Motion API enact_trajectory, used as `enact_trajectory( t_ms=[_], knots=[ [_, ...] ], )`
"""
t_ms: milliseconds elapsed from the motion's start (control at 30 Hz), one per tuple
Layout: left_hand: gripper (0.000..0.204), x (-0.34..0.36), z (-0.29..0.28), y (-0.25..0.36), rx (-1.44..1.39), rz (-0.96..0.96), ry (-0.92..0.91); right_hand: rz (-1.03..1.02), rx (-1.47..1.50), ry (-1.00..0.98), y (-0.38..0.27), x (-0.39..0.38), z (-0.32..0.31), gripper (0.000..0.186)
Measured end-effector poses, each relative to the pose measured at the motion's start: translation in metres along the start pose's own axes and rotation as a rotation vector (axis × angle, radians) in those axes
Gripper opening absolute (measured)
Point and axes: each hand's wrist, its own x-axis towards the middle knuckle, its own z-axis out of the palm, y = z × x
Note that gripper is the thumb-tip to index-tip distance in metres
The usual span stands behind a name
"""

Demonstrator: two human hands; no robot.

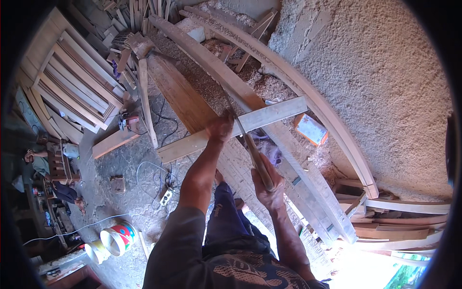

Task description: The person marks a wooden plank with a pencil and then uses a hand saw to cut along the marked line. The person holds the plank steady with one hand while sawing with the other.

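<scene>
A pale wooden board [276,112] lies crosswise over long timber beams in front of me. My left hand [220,128] is closed on this board near its middle, beside a narrow saw. My right hand [269,185] is wrapped around the handle end of the saw [251,147], which looks like a handsaw seen nearly edge-on. Its long, thin blade crosses the board just right of my left hand and points away from me. Where the blade meets the wood, I cannot make out a cut.
Long beams [207,62] run under the board, with a curved timber [332,120] by the rough wall. An orange-and-white box [311,129] sits at right. Left are a power strip [166,197], cords, buckets [118,239], wooden frames [77,77] and a seated person [41,164].
</scene>
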Motion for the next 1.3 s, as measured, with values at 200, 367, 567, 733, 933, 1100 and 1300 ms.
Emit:
enact_trajectory(
  t_ms=[200,367,567,733,933,1100,1300],
  knots=[
    [0.031,-0.006,-0.001,-0.006,-0.02,-0.035,-0.03,-0.273,-0.484,-0.018,-0.012,-0.121,-0.079,0.038],
    [0.037,-0.005,-0.01,0.006,-0.061,-0.089,-0.059,-0.147,-0.234,0.001,0.001,-0.04,-0.024,0.05],
    [0.032,-0.001,0.001,-0.008,0.011,0.027,-0.039,-0.158,-0.074,0.06,0.02,-0.022,0.007,0.048],
    [0.031,-0.006,-0.018,0.002,-0.097,-0.097,-0.144,-0.104,-0.402,-0.099,-0.027,-0.122,-0.076,0.047],
    [0.034,-0.002,0.008,-0.005,0.041,0.052,-0.01,0.0,0.0,-0.002,0.021,0.025,0.028,0.051],
    [0.038,-0.002,0.005,-0.007,-0.01,0.025,-0.036,0.026,-0.104,-0.046,0.019,-0.024,0.0,0.051],
    [0.043,-0.003,-0.016,-0.001,-0.122,-0.085,-0.121,-0.118,-0.377,-0.101,-0.014,-0.114,-0.063,0.049]
  ],
)
